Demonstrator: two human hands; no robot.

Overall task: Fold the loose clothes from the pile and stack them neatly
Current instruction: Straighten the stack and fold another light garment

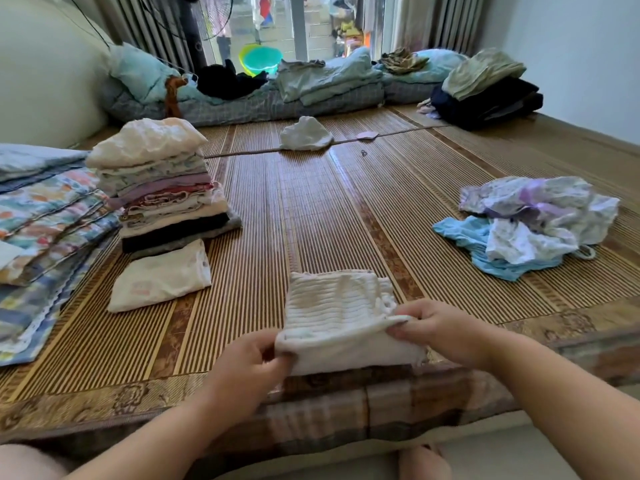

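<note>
Near edge: I see the white ribbed garment (341,306) lying right at the front edge of the bed (346,407); its doubled-over near fold sits on the patterned border of the bamboo mat (311,209)
Open room: bare mat runs ahead of the garment, between the stack on the left and the loose pile on the right; both stand well apart from it
Left hand (249,368): fingers curled, thumb and fingers pinching the near left corner of the fold
Right hand (440,332): fingers curled, pinching the near right end of the same fold; the cloth is stretched between my two grips
Stack of folded clothes (162,188): tall, leaning slightly, on the left of the mat; a folded white piece (161,277) lies flat just in front of it
Loose pile (533,223): crumpled pale floral and blue clothes on the right of the mat
Patterned bedding (45,237): folded at the left edge, beside the stack
Far side: a small crumpled white cloth (306,135) alone on the mat; quilts (311,88) along the back; dark folded clothes (491,95) at the far right
Basin (261,58): green, beyond the quilts; I cannot tell what it holds
</note>
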